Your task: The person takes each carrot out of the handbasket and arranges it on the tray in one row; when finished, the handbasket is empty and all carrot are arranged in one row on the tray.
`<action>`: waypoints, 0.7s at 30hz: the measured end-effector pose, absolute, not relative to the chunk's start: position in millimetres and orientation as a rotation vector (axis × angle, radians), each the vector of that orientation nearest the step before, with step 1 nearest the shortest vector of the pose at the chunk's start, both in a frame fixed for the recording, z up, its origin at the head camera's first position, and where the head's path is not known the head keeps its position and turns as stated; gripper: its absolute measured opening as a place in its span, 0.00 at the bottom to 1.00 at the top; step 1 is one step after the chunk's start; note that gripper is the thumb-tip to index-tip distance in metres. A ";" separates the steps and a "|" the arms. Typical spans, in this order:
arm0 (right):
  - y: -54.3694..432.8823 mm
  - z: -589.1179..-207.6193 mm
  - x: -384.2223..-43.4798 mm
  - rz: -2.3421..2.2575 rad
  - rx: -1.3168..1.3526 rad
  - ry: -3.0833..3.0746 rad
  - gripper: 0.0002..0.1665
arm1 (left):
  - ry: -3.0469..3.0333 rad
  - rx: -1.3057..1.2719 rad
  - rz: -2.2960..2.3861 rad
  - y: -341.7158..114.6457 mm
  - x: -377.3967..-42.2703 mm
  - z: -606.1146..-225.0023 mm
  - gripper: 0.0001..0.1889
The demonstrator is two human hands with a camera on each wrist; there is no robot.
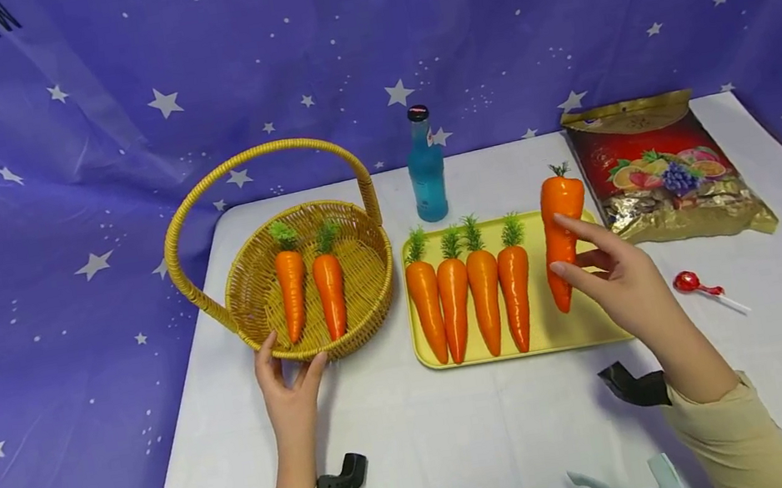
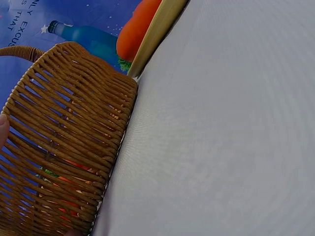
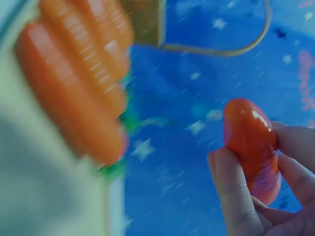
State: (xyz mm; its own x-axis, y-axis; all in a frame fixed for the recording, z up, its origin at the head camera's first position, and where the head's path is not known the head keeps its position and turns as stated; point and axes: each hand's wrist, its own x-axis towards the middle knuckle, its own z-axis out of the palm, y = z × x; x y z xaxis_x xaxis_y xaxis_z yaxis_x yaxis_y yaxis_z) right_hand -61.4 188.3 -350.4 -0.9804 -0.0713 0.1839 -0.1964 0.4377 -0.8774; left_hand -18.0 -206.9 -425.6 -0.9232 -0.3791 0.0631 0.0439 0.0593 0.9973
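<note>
My right hand (image 1: 623,277) pinches an orange carrot (image 1: 561,206) between thumb and fingers, over the right part of the yellow tray (image 1: 549,338). The carrot's leafy top points away from me and its tip toward me. In the right wrist view, that carrot (image 3: 251,147) shows glossy between the fingertips. Several carrots (image 1: 486,297) lie side by side on the tray's left half. My left hand (image 1: 291,385) grips the near edge of the wicker basket (image 1: 372,323), which holds two carrots (image 1: 330,287). The left wrist view shows the basket's woven side (image 2: 74,128) with a fingertip on it.
A blue bottle (image 1: 427,171) stands behind the tray. At the back right lies a red and gold candy bag (image 1: 661,170), with a red lollipop (image 1: 701,286) in front of it. The basket's tall handle (image 1: 263,149) arches up. A starry purple cloth (image 1: 330,42) hangs behind the table.
</note>
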 end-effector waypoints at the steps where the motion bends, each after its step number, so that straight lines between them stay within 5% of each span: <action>1: 191.7 -355.9 -61.3 1.574 0.197 -2.598 0.34 | -2.030 0.345 -1.938 -208.0 -18.2 -427.5 0.40; 21: 190.6 -419.1 -66.8 1.293 0.023 -2.974 0.32 | -2.018 0.362 -1.940 -213.8 -24.0 -448.0 0.40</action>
